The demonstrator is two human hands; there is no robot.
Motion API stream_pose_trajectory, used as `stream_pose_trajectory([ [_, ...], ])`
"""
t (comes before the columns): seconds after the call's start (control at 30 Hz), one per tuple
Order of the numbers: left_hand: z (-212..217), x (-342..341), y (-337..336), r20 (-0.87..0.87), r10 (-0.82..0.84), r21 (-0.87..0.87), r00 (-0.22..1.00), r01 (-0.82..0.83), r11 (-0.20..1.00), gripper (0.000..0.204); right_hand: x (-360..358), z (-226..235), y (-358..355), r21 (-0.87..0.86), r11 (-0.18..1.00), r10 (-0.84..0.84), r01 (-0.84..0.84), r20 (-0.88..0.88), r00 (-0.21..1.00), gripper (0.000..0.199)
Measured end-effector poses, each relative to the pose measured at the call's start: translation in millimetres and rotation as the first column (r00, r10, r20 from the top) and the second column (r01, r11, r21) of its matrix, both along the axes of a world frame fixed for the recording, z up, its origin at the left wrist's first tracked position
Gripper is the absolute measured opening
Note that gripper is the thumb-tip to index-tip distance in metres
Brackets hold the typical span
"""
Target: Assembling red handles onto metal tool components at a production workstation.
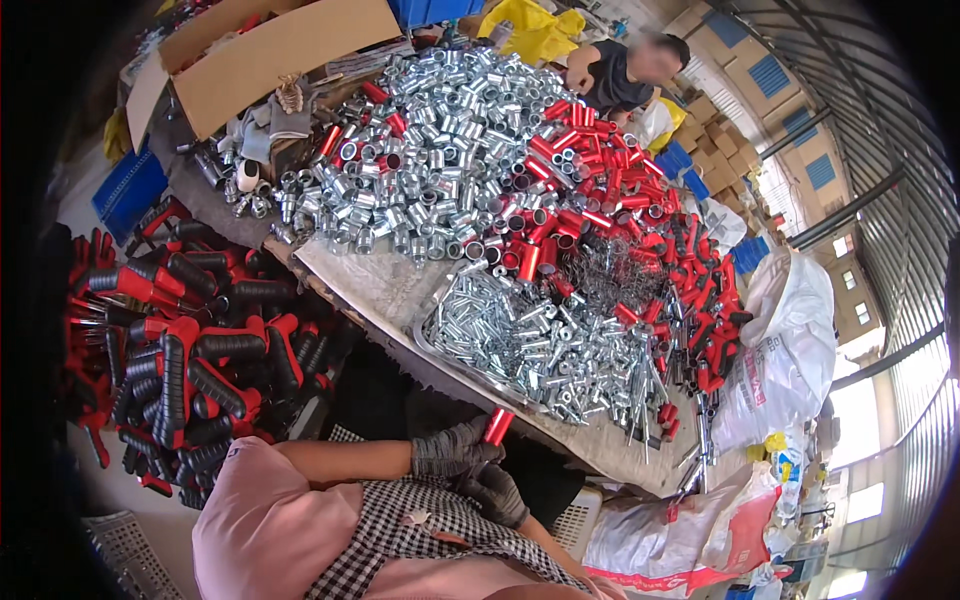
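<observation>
My left hand [442,453], in a dark grey work glove, is closed near the table's front edge. A short, shiny red metal tube [497,427] sticks up from its fingers. Just below it and to the right, my right hand [498,494], gloved the same way, is curled close to the left one. What its fingers hold, if anything, is hidden. Beyond both hands, a shallow tray [424,338] on the worktable [372,283] carries a heap of small silver bolts and pins [545,345]. More red tubes [597,185] lie in a pile behind it.
A large mound of silver metal sleeves [430,145] covers the table's far part. Red-and-black handles [215,350] are heaped at my left, with more [703,300] at the table's right end. White sacks [690,535] stand to the right. A person [625,80] is at the far side.
</observation>
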State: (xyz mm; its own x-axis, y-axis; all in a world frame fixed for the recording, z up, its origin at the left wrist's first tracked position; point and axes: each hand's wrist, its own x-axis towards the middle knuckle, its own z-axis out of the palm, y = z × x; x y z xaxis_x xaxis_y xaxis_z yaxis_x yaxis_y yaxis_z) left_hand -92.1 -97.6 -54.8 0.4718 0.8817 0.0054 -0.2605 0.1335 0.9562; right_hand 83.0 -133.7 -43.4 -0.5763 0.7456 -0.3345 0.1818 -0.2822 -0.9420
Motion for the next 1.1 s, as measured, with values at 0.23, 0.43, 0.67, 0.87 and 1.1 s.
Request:
stream_pose_trajectory([
  [0.23, 0.3, 19.1, -17.1, 0.056, -0.074, -0.165, 0.996, 0.082, 0.983, 0.038, 55.5, 49.9, 29.8, 0.197, 0.980, -0.078, 0.002, 0.379, 0.922, 0.034],
  [0.43, 10.0, 42.5, -20.4, -0.013, -0.271, -0.158, 0.962, 0.266, 0.951, 0.037, 35.1, 57.2, 48.4, -0.015, 0.849, -0.496, 0.529, -0.368, 0.786, 0.038],
  [0.67, -3.9, 55.8, -33.0, 0.159, -0.302, -0.137, 0.940, 0.324, 0.936, 0.031, 38.6, 35.4, 38.3, -0.075, 0.917, -0.364, 0.391, -0.554, 0.749, 0.030],
  [0.87, 14.6, 54.5, -35.0, 0.123, -0.260, -0.227, 0.958, 0.282, 0.932, 0.033, 42.2, 43.5, 26.2, 0.011, 0.915, -0.348, 0.404, -0.489, 0.800, 0.032],
  [1.1, -1.4, 61.1, -39.9, 0.063, -0.281, -0.055, 0.958, 0.285, 0.957, 0.034, 38.7, 43.6, 14.3, -0.045, 0.923, -0.342, 0.381, -0.547, 0.764, 0.033],
])
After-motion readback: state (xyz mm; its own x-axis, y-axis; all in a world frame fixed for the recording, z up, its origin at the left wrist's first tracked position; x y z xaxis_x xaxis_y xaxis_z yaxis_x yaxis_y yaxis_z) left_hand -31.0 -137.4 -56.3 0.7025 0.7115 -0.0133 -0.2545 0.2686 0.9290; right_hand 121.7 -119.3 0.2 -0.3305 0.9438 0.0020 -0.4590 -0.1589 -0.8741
